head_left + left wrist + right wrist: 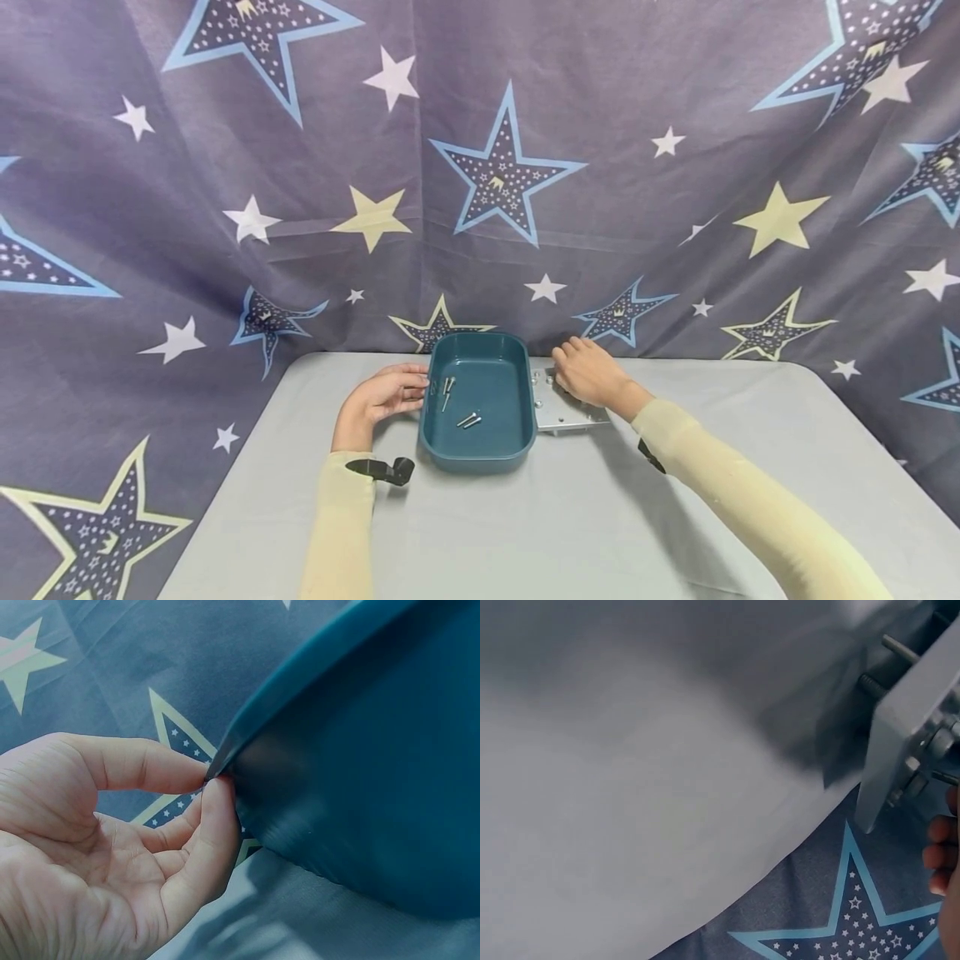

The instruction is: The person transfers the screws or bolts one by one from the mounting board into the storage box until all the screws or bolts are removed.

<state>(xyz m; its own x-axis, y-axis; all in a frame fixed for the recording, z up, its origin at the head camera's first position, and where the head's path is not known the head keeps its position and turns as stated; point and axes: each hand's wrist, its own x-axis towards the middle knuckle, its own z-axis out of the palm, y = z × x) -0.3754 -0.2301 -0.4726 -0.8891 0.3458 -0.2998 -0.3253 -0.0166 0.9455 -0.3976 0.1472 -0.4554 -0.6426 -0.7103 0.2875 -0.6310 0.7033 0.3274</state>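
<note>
A deep teal tray (480, 457) stands on the table with several bolts (468, 419) inside it. At its left side my left hand (386, 392) pinches the rim between thumb and fingertip; the left wrist view shows this hand (112, 832) close up against the tray (360, 772). Right of the tray lies a silver metal plate (558, 417) carrying several bolts and nuts. Over its far part is my right hand (592, 372), fingers bent down; whatever is under them is hidden. The right wrist view shows fingertips (939, 855) beside the plate's (904, 720) hardware, with bolt shanks projecting from its underside.
A pale cloth covers the table (480, 533). Directly behind its far edge hangs a dark curtain (637, 250) printed with stars. Black wrist straps sit on both sleeves, and the left one carries a small camera (402, 472).
</note>
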